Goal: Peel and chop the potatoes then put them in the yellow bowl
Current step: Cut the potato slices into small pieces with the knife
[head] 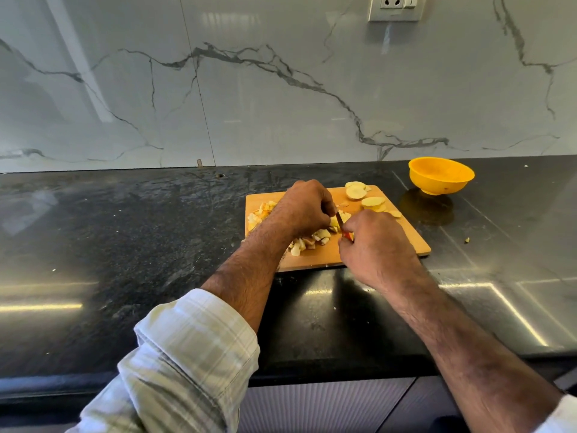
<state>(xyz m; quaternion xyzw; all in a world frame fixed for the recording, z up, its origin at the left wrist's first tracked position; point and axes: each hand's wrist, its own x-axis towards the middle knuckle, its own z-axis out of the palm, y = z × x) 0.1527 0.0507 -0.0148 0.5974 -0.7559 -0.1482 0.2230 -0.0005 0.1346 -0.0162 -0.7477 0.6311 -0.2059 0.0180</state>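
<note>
Our right hand point(374, 245) grips the knife point(342, 225); our left hand point(304, 207) pins potato pieces point(338, 218); the yellow bowl point(441, 175) sits beyond, rightward.

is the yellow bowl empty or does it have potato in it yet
Empty, as far as the view shows: the yellow bowl sits upright beyond the cutting board, and its visible inner wall is bare.
</note>
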